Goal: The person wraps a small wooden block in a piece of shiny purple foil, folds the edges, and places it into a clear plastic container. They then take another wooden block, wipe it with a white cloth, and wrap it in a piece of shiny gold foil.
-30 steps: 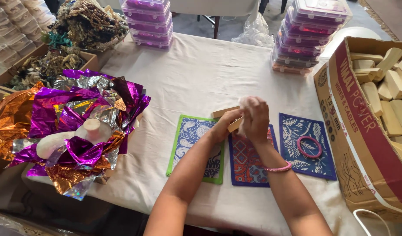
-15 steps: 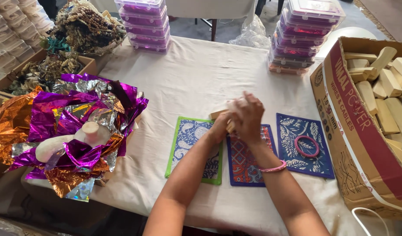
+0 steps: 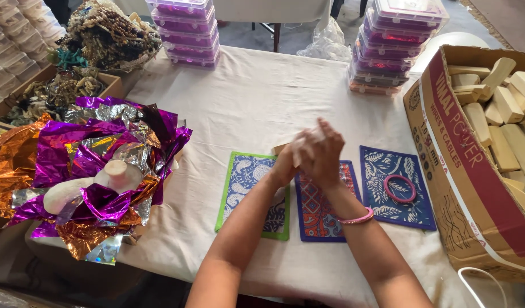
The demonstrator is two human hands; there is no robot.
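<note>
My two hands meet above the white tablecloth (image 3: 257,97), just over three patterned mats. My left hand (image 3: 284,166) grips a small tan wooden block (image 3: 280,149), of which only a corner shows. My right hand (image 3: 324,154) presses over the block from the right, fingers slightly spread, with a pale scrap (image 3: 302,142) between the palms. A pink bangle (image 3: 357,218) is on my right wrist. Below lie a green-edged blue mat (image 3: 248,185), a red and blue mat (image 3: 319,214) and a dark blue mat (image 3: 382,168) carrying a loose pink bangle (image 3: 403,189).
A cardboard box (image 3: 473,188) of pale wooden blocks (image 3: 502,114) stands at the right. Crumpled purple, orange and silver foil (image 3: 91,165) with a white object (image 3: 114,174) lies at the left. Stacks of clear plastic boxes (image 3: 185,34) (image 3: 394,40) stand at the back, beads (image 3: 108,34) far left.
My hands have stayed together over the mats. The right hand has loosened from a fist to spread fingers over the block. The view has shifted slightly.
</note>
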